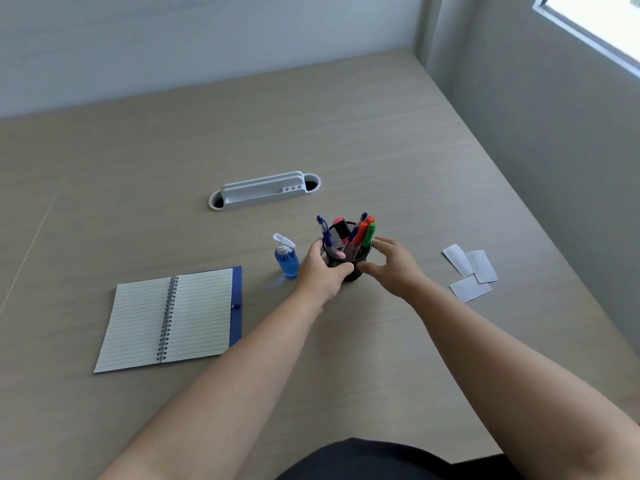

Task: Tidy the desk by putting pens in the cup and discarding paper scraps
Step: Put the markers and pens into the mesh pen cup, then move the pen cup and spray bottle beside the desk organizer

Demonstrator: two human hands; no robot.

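A black mesh cup (356,256) stands upright on the desk, near the middle. Several pens and markers (363,233) stick out of it: blue, orange, green and a pink one. My left hand (320,270) wraps around the cup's left side and grips it. My right hand (394,266) is at the cup's right side with fingers spread; its fingertips are at the rim, and I cannot tell if they touch. Three white paper scraps (471,271) lie flat on the desk to the right of my right hand.
A small blue spray bottle (286,258) stands just left of the cup. An open spiral notebook (169,317) lies at the left. A white cable tray (265,190) is set into the desk behind. The wall runs along the desk's right edge.
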